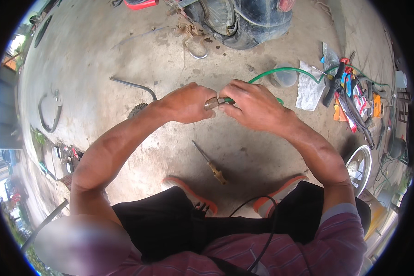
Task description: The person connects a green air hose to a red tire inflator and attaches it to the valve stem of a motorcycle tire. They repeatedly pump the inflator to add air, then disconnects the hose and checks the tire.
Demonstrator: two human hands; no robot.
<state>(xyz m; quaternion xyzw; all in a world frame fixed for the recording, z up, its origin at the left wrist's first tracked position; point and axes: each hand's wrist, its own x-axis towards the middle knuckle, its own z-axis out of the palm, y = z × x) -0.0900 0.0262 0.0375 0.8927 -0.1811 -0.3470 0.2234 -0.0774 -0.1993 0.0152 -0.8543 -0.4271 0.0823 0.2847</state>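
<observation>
Both hands meet in front of me above the concrete floor. My left hand (192, 102) is closed round a small metal cylindrical piece (211, 104), part of which shows past the fingertips. My right hand (252, 105) pinches the end of a green hose (285, 69) close against that piece. From the right hand the hose arches away to the right. Whether hose and metal piece are joined is hidden by the fingers. A screwdriver (211, 165) with a yellowish handle lies on the floor below the hands.
A bent dark rod (135, 85) and a toothed round part (137, 110) lie by my left forearm. Ahead stands a dirty dark vehicle part (264, 23). To the right are a clear plastic tub (285, 77), a plastic bag (309, 89), colourful packets (359, 99) and a round metal rim (367, 168).
</observation>
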